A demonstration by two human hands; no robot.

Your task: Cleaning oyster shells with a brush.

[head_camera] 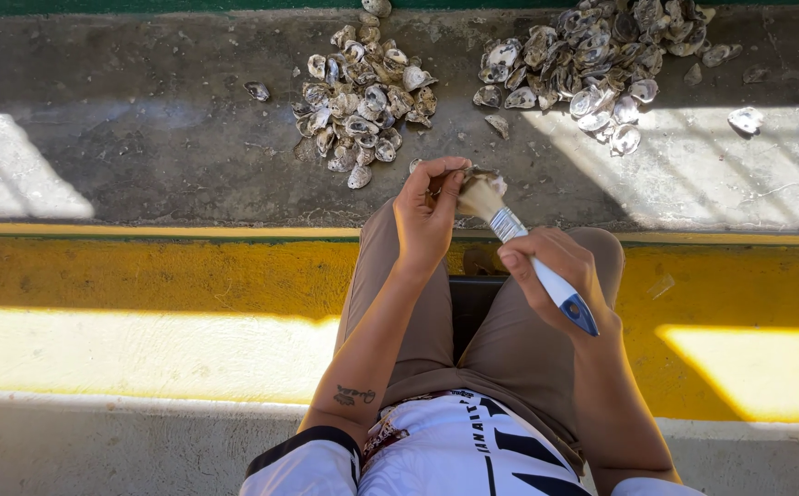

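While left hand (425,213) pinches a greyish shell (478,174) | right hand (556,271) grips blue-white-handled brush (521,246), bristles touching shell

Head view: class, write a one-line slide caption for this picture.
Seated person's left hand holds a shell while the right hand brushes it with a paintbrush; shell piles lie ahead.

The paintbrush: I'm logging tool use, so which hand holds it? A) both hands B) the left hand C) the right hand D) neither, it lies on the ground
C: the right hand grips the paintbrush by its white and blue handle, bristles against the shell pinched in the left hand.
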